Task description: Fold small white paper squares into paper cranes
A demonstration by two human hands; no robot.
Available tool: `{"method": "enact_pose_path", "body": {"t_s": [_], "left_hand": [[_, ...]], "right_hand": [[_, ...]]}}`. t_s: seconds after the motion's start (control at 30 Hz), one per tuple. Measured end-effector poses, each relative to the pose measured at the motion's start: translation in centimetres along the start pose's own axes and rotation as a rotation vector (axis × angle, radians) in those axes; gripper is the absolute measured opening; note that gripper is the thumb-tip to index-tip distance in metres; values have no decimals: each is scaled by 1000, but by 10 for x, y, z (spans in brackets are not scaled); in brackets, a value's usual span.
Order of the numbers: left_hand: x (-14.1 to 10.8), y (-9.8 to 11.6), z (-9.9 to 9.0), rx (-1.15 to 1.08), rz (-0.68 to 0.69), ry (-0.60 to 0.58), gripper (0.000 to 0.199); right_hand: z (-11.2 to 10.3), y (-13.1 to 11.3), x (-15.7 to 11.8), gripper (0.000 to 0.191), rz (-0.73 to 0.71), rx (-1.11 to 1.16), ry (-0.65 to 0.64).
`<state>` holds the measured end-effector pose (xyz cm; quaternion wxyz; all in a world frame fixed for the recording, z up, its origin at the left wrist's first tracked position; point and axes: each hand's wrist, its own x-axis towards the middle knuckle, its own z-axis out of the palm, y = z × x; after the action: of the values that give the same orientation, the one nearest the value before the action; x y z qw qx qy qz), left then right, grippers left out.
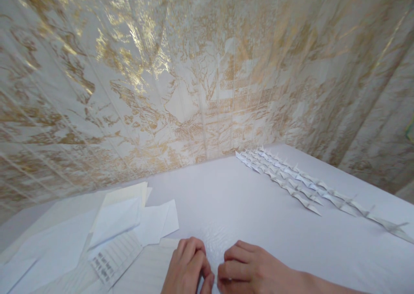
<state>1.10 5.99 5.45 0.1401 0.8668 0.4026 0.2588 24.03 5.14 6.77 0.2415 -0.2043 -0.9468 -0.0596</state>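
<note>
Low in the head view, my left hand (190,266) and my right hand (255,268) sit close together over the white tabletop, a narrow gap between their fingertips. Both have curled fingers. Beside my left thumb a small pale patch shows, but whatever the fingers pinch is hidden behind them and the lower frame edge. My left hand lies against lined paper sheets (152,263) on its left side. On the right of the table, several folded white paper cranes (310,185) stand in slanting rows, apart from my right hand.
A loose heap of white and cream paper (116,218) covers the table's left part, with a printed lined sheet (118,255) among it. The white table (207,190) meets a gold-patterned curtain (194,91) at its back edge and right side.
</note>
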Motion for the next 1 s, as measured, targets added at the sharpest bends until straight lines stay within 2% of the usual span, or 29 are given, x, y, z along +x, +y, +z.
{"method": "enact_pose_path", "body": {"t_s": [0.3,0.43,0.53,0.67,0.87,1.0], "left_hand": [[4,5,-3,9,-51,-16,19],[3,4,-4,-51,-68,-9,14],[3,4,-5,-62,-83,-30,8],[4,7,-7,-88,-97,-31,10],[6,9,-14,-59,-115,-62,28],[6,9,-17,-6,-92,-73,26]], "right_hand": [[-14,-4,6,18,33,39,-64],[-13,-5,5,18,50,51,-101],[-8,-5,5,16,25,21,-76],[-6,-3,5,14,-22,-9,-33],[-19,-2,4,11,30,87,-138],[-35,-3,9,9,104,231,-190]]}}
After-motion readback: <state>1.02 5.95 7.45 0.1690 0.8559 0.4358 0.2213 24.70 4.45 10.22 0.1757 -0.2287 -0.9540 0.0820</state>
